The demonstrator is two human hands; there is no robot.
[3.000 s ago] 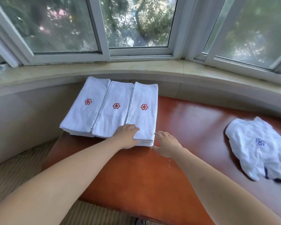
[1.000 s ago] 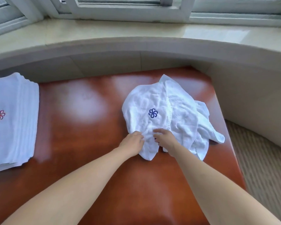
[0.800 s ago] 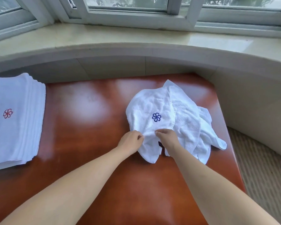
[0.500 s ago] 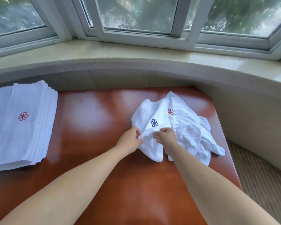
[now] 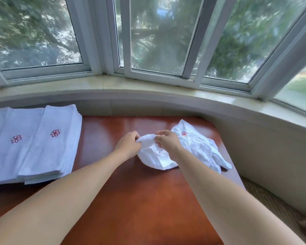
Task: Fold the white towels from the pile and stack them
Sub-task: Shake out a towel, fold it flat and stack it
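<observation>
A crumpled white towel [image 5: 152,156] hangs bunched between my two hands, lifted a little off the red-brown table [image 5: 131,200]. My left hand [image 5: 129,145] pinches its upper edge on the left and my right hand [image 5: 168,143] pinches the same edge on the right. Behind it lies the rest of the loose pile [image 5: 203,151], its top towel showing a red flower mark. Neat stacks of folded white towels [image 5: 34,144] with red flower marks lie side by side at the table's left.
A stone window sill [image 5: 148,89] curves around the table's far side, with large windows above. The table's right edge [image 5: 233,167] drops to a ribbed carpet [image 5: 276,200].
My hands left the folded stacks, moved to the loose pile and gripped the top towel. They have raised it, hiding its blue flower mark and uncovering a red-marked towel beneath.
</observation>
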